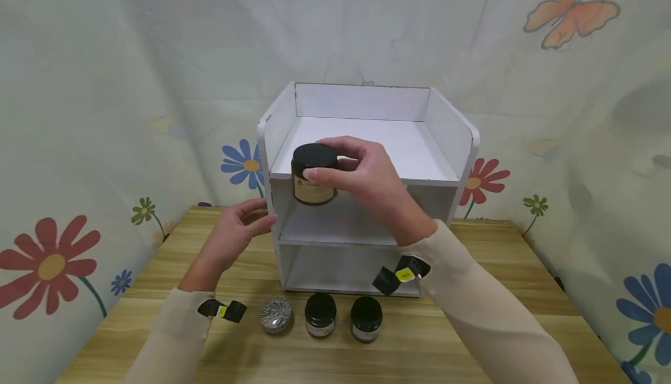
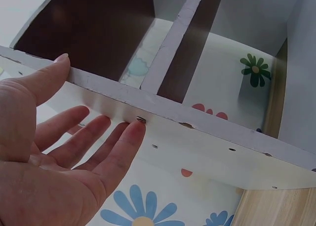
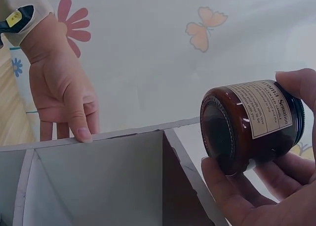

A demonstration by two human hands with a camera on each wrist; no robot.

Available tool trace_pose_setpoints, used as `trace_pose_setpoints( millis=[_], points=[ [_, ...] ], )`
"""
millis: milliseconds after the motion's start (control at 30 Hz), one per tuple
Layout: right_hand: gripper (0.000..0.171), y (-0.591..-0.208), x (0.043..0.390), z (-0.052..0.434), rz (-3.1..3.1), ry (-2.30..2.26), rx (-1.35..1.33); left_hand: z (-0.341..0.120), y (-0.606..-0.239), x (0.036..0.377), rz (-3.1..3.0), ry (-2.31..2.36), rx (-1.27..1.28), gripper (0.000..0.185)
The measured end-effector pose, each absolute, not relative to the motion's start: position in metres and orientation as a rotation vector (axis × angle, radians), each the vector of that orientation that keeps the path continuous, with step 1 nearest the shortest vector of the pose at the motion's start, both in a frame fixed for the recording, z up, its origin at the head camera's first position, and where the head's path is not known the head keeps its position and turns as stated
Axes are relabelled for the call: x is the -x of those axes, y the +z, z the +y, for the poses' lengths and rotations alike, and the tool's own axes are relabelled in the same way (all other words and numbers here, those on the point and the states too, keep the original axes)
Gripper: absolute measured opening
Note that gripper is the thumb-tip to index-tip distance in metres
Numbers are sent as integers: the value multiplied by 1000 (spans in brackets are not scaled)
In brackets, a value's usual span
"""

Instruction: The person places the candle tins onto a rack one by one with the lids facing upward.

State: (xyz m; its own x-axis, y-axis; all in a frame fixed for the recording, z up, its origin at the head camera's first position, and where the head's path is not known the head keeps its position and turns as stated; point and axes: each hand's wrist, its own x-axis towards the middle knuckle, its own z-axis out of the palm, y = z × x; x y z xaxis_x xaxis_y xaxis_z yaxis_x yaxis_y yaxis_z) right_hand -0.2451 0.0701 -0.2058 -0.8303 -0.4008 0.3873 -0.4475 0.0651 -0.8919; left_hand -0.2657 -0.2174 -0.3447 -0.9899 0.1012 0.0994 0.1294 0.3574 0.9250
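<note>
Brown jars (image 1: 313, 181): 1 held, 2 on table (image 1: 472, 337)

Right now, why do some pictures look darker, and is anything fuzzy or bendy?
Head view: bright, even light and sharp, but the wide lens bends the curtain at the edges. Left wrist view: the left hand is close and slightly soft, and the shelf openings are in deep shadow. Right wrist view: dimmer overall; the jar in the right hand stays sharp enough that its label print shows.

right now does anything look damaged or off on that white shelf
Only wear: the white shelf has a chipped, scuffed front edge by the left hand. The jar in the right hand looks intact.
</note>
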Motion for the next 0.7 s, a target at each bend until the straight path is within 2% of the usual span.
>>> trace_pose_setpoints(
  millis=[700],
  points=[
    [44,-198,252,64,-2257,1975,-872,-216,-340,262,-2564,-1761,251,67]
  ],
)
